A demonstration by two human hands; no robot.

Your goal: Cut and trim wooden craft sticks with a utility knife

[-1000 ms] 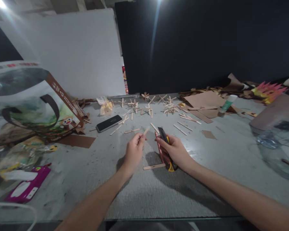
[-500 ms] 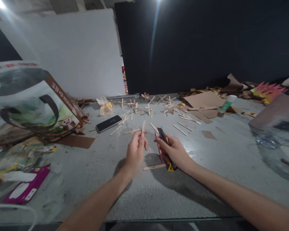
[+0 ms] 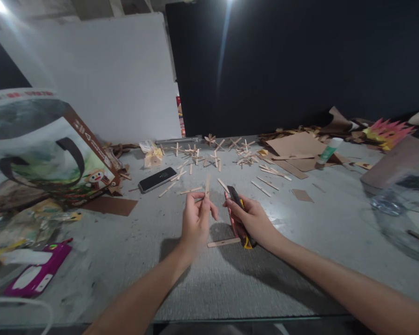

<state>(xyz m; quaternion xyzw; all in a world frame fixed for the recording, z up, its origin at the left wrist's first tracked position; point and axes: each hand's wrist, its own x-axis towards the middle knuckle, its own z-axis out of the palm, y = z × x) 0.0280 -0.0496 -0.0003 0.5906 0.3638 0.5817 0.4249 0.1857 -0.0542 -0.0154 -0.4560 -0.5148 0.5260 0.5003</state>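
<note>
My left hand [image 3: 197, 218] pinches the lower end of a wooden craft stick [image 3: 207, 185], which points upward. My right hand [image 3: 250, 217] is closed around a black and yellow utility knife [image 3: 236, 195]; whether its blade is out I cannot tell. A thin red strip [image 3: 232, 218] shows beside the knife, partly hidden by the right fingers. Below the hands another craft stick [image 3: 223, 243] lies on the table, its right end close to the knife's butt. Just beyond the hands lie further sticks, one of them [image 3: 222, 185] near the knife's tip.
Crossed and loose sticks [image 3: 214, 158] spread across the back of the grey table. A phone [image 3: 158, 179] lies left of them, near a large printed bag [image 3: 52, 158]. A purple device [image 3: 40, 272] is at the left. Brown cardboard [image 3: 293, 145] and a glue stick [image 3: 330, 151] sit at the right.
My left hand has shifted slightly and its fingers have lifted and spread a little around the stick. The right hand with the utility knife is nearly still.
</note>
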